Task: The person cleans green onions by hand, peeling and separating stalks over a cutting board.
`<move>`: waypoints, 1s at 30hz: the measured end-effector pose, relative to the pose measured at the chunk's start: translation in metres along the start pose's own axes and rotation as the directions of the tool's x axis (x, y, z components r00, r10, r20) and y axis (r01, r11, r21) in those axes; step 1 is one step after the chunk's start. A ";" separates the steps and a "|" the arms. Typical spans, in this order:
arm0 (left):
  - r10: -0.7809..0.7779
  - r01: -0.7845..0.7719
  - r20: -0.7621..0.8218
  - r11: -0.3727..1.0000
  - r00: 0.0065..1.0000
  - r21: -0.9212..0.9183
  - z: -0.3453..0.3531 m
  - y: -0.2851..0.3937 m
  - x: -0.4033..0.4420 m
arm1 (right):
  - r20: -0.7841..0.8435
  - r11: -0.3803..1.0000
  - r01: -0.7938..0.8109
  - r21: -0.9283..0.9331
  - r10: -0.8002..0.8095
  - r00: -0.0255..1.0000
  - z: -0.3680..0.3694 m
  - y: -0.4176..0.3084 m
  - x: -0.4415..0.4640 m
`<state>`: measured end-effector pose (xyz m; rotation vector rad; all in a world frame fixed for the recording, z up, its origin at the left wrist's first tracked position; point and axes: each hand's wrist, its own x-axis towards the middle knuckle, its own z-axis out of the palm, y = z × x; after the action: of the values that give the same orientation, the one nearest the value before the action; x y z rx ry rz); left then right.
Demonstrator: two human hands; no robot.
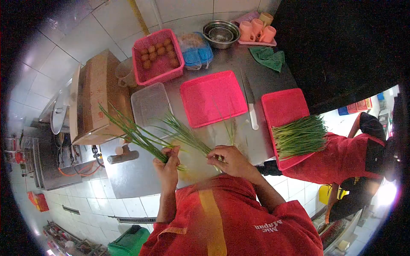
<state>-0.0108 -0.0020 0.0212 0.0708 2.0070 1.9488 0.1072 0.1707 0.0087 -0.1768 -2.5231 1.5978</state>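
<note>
My left hand (168,164) is closed around a bunch of long, thin spring onions (133,129), their green tips pointing up and left. My right hand (229,159) has its fingers closed on the lower ends of a second, looser bunch of spring onions (184,133) that fans out over the metal table. A few thin loose stalks (230,130) lie just beyond my right hand. To the right, a pink tray (284,102) bears a thick pile of spring onions (299,135) laid side by side.
A knife (252,106) with a white handle lies between that tray and a flat pink tray (212,98). Behind are a clear plastic tray (150,102), a pink basket (159,76) of round brown balls, metal bowls (221,34) and cups (256,27). A cardboard box (100,94) stands left; a person in red (337,155) is at right.
</note>
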 end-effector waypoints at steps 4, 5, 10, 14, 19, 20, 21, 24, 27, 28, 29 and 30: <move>0.000 0.000 -0.007 1.000 1.000 -0.007 -0.009 -0.011 0.003 | 0.055 0.993 -0.119 0.004 0.118 0.991 -0.003 -0.011 0.001; 0.046 -0.046 -0.014 0.998 0.999 -0.034 -0.012 -0.020 0.003 | 0.091 0.985 -0.172 0.021 0.169 0.981 -0.006 -0.014 0.000; 0.056 -0.092 -0.155 0.967 0.986 -0.236 -0.011 -0.008 0.009 | 0.059 0.964 -0.197 -0.181 0.210 0.976 -0.008 0.013 -0.014; 0.084 -0.104 -0.093 0.967 0.992 -0.233 -0.017 -0.006 0.011 | -0.206 0.903 -0.328 -0.278 0.277 0.938 -0.004 0.066 -0.031; -0.083 0.083 0.008 0.981 0.997 -0.175 -0.006 -0.009 0.009 | -0.269 0.805 -0.357 -0.474 0.254 0.929 -0.012 0.083 -0.030; -0.075 0.074 0.001 0.982 0.997 -0.176 -0.005 -0.010 0.009 | -0.266 0.777 -0.384 -0.499 0.284 0.921 -0.015 0.081 -0.025; -0.068 0.073 0.031 0.977 0.997 -0.198 -0.004 -0.012 0.009 | -0.262 0.781 -0.377 -0.498 0.279 0.924 -0.019 0.071 -0.018; -0.081 0.086 0.029 0.972 0.996 -0.219 0.004 -0.004 0.007 | -0.295 0.754 -0.433 -0.494 0.323 0.899 -0.026 0.049 -0.006; -0.144 0.157 0.080 0.969 0.986 -0.193 0.004 0.000 0.008 | -0.370 0.901 -0.092 -0.425 -0.080 0.925 -0.019 0.041 0.001; -0.139 0.148 0.061 0.970 0.988 -0.191 0.005 -0.005 0.008 | -0.268 0.972 -0.188 -0.138 0.146 0.952 -0.021 0.010 0.005; -0.127 0.145 0.088 0.962 0.988 -0.230 0.006 -0.011 0.009 | -0.093 0.938 -0.315 0.141 0.330 0.940 -0.018 -0.011 0.011; -0.114 0.142 0.115 0.953 0.987 -0.269 0.007 -0.013 0.009 | -0.078 0.941 -0.305 0.148 0.319 0.945 -0.010 -0.017 0.014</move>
<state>-0.0151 0.0067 0.0064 -0.0306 1.6186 2.0768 0.0954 0.1746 0.0291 -0.6547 -2.3920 1.8102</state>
